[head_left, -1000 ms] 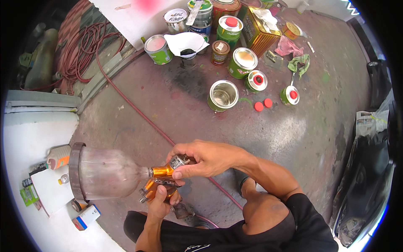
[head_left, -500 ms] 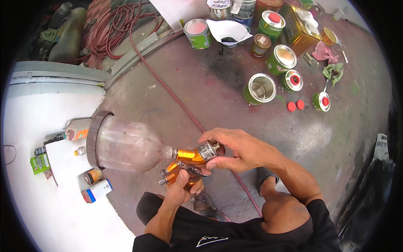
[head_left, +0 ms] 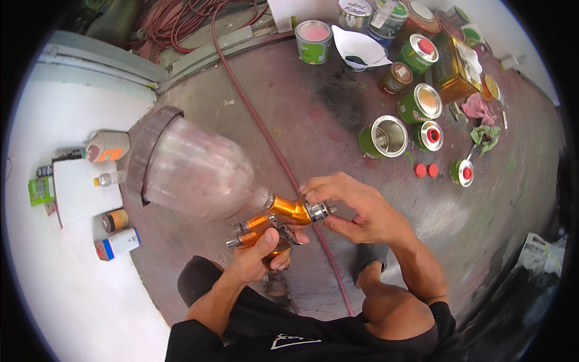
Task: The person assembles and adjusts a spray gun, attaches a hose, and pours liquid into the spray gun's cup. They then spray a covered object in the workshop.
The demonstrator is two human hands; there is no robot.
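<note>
A spray gun (head_left: pixel 291 210) with a gold body is tipped sideways in front of me. Its large cloudy clear cup (head_left: pixel 202 169), with a dark lid (head_left: pixel 154 154), points to the upper left. My left hand (head_left: pixel 256 256) is closed around the handle below the trigger (head_left: pixel 283 229), its thumb lying along the near side. At the front end, thumb and fingers of my right hand (head_left: pixel 365 208) curl about the silver nozzle ring (head_left: pixel 317 211), whose tip sticks out between them. The right palm hides the other fingertips.
A red hose (head_left: pixel 259 120) crosses the floor behind the gun. Ahead to the right stand an open tin (head_left: pixel 385 137), several closed tins, two red caps (head_left: pixel 426 171) and a paper strainer (head_left: pixel 362 45). Bottles and boxes (head_left: pixel 117 243) lie on the white surface at left.
The gun has turned, its cup end rising in view and the nozzle shifting right. My right fingers have opened slightly around the ring, leaving more of the tip showing. The view has shifted.
</note>
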